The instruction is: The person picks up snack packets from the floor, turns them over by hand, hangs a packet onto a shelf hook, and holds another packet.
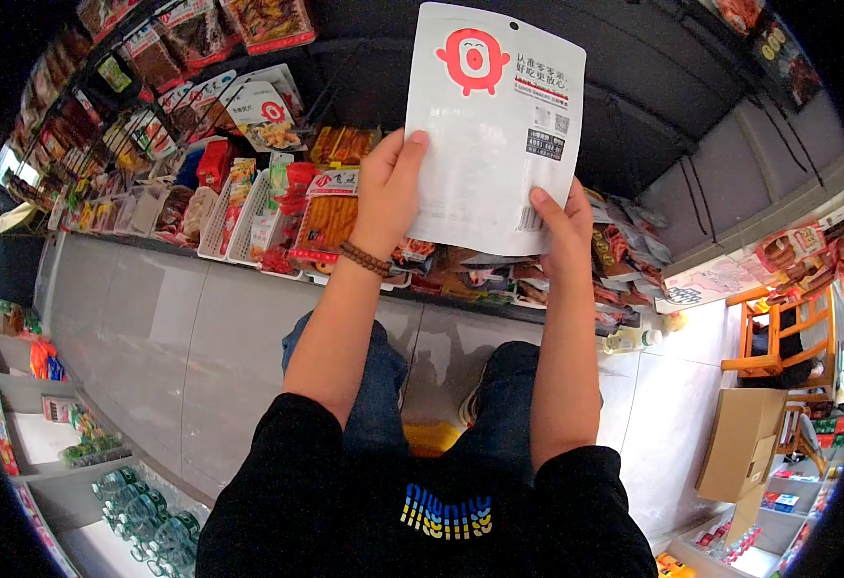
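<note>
Held up between both hands is a white snack pouch [470, 164] with a red cartoon figure, printed text and a barcode facing me. My left hand [393, 188] pinches its left edge, thumb on the front; a brown bead bracelet circles that wrist. Lower on the right edge, my right hand [566, 231] grips the pouch, its thumb near the barcode. The fingers behind the pouch are mostly hidden. Close behind my left hand lies an orange-brown packaged snack [328, 222] on the low shelf.
Packed snacks hang and lie along the dark shelving ahead. White plastic baskets [248, 226] stand on the low shelf. On the right are a cardboard box [735, 443], a wooden chair [768, 337] and a bottle [634, 339]. Green-tinted bottles [147, 515] stand lower left.
</note>
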{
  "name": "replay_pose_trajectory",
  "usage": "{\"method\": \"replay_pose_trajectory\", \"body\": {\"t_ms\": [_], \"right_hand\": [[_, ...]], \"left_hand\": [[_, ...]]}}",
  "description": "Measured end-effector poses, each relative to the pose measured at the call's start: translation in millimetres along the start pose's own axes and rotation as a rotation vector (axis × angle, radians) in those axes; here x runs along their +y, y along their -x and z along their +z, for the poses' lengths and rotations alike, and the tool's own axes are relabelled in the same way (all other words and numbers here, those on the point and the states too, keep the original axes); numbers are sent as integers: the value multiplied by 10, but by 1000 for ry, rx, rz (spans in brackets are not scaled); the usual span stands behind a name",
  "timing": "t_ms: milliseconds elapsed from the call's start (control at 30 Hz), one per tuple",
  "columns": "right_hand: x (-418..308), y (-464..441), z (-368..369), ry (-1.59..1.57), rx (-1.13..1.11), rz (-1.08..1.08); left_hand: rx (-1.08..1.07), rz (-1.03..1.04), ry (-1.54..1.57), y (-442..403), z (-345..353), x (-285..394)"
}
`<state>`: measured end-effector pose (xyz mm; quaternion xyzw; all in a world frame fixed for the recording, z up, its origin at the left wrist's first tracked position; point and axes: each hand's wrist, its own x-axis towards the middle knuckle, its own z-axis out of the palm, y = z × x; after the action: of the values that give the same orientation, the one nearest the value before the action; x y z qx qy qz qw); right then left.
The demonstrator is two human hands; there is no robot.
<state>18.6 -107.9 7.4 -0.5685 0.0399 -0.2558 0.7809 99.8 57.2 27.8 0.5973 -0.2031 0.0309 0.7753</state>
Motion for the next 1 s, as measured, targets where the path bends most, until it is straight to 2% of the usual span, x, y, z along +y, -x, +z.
{"method": "replay_pose_trajectory", "body": {"t_ms": [133,333,467,567,633,767,833,867,933,1000], "right_hand": [[-13,-1,2,21,22,-5],[-9,-6,-26,-5,11,-12],[-32,-7,-41,25,47,-47],[-37,-11,-63,91,89,-74],[-47,-10,-63,139,107,-90],[-47,1,-20,144,135,-165],[-41,-1,-5,133,156,-185],[-39,-3,2,140,179,-205],[-49,-1,21,146,203,-227],[-70,8,44,205,227,-257]], "left_hand": [[-45,-20,-212,-23,-54,-4],[6,34,-162,-9,31,37],[-67,52,-179,-58,-28,-118],[-41,157,-194,-50,-7,-122],[8,237,-410,-27,9,-92],[-20,273,-504,67,119,-11],[59,506,-698,99,164,-37],[60,509,-697,116,182,-49],[-89,332,-424,152,222,-76],[-131,264,-365,215,285,-73]]}}
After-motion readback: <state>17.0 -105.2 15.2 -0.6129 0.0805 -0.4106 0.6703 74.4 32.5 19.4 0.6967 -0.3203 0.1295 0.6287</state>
